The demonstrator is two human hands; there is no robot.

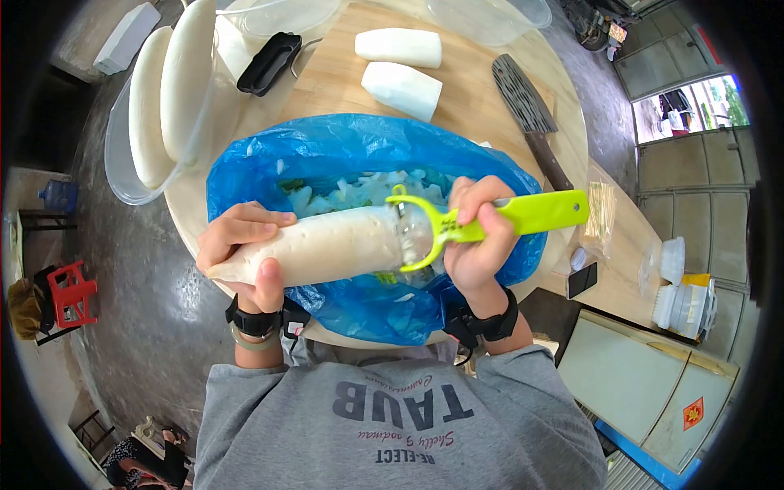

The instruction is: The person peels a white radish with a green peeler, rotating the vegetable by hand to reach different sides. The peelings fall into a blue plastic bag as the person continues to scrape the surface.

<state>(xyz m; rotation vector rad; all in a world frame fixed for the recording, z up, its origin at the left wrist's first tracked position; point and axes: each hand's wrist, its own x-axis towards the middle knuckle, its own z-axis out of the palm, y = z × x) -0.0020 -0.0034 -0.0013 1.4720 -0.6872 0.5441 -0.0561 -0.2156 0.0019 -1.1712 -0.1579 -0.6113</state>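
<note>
My left hand (245,249) is wrapped round the tapered end of a white radish (335,245), which lies level over a blue plastic bag (327,135). My right hand (478,241) grips the lime-green handle of a peeler (531,216). The peeler's forked head is right at the radish's cut end, its blade across the edge there. Inside the open bag are pale peelings (367,192) with some green bits.
Two peeled radish pieces (400,49) rest on a wooden cutting board (335,73), with a cleaver (527,106) at its right. Whole radishes (184,82) stand in a clear tub (122,167) at left. A black tray (269,64) lies behind the bag; a phone (581,280) lies right.
</note>
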